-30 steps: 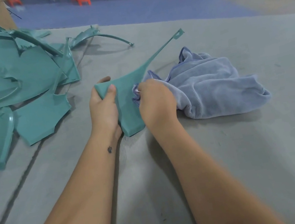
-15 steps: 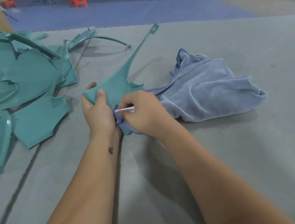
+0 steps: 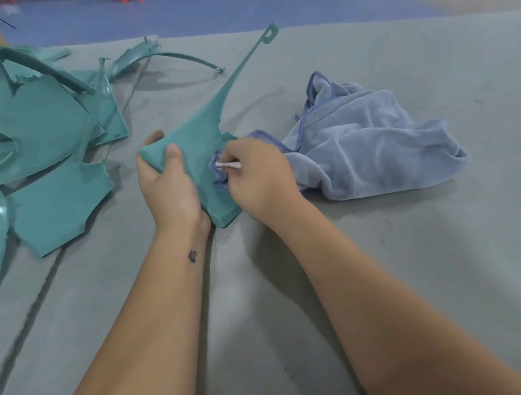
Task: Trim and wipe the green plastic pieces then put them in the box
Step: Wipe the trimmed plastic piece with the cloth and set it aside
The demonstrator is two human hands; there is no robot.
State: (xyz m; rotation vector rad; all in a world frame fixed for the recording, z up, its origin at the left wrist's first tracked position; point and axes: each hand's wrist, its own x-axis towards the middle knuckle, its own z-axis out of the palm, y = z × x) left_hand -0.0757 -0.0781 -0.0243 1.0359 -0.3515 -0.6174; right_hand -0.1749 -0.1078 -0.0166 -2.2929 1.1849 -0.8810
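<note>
Since a moment ago the right hand (image 3: 257,177) has slid up the green plastic piece (image 3: 204,144), fingers bunched around a corner of the blue cloth (image 3: 364,144) (and a thin white stick). The left hand (image 3: 168,185) pinches the piece's left corner above the grey mat (image 3: 405,276).

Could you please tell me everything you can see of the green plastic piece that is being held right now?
The green plastic piece is a matte teal, roughly triangular panel that narrows into a long thin arm ending in a small slotted tab. It looks like rigid moulded plastic. Its far end is raised above the grey table. The left hand grips its near corner, thumb on top; the right hand presses a fold of the blue cloth against its face while also holding a thin pink-white stick.
</note>
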